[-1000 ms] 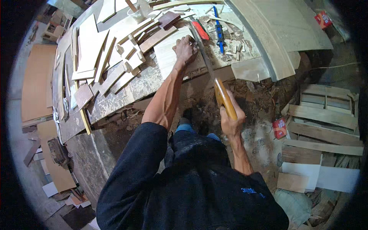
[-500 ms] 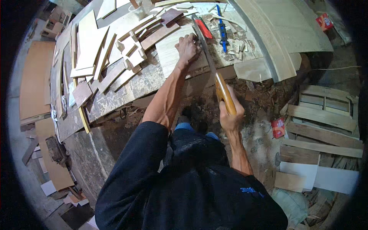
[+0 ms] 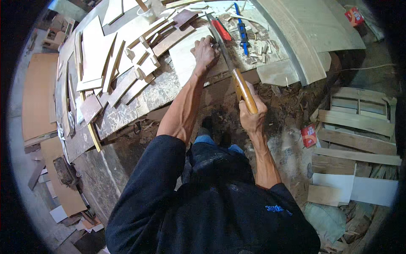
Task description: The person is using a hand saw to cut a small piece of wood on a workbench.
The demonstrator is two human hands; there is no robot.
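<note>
My left hand (image 3: 205, 54) rests on a pale flat board (image 3: 183, 62) at the bench's front part, fingers curled down at its right side, close beside the saw blade. My right hand (image 3: 253, 108) grips the yellow wooden handle of a hand saw (image 3: 245, 91). The long metal blade (image 3: 224, 51) runs from the handle up past my left fingertips along the board's right side. A red object (image 3: 222, 31) and a blue tool (image 3: 242, 31) lie right of the blade, with small wood offcuts (image 3: 263, 54).
The cluttered workbench (image 3: 139, 101) carries wood pieces (image 3: 93, 59) and a translucent cup (image 3: 148, 17). A curved panel (image 3: 321, 34) lies at the right. Stacked planks (image 3: 355, 127) and a red box (image 3: 308, 135) sit low at right; panels (image 3: 38, 93) lie at left.
My right hand has pushed the saw forward and a little left over the last second. My left hand stays curled on the board, with only a slight shift in view.
</note>
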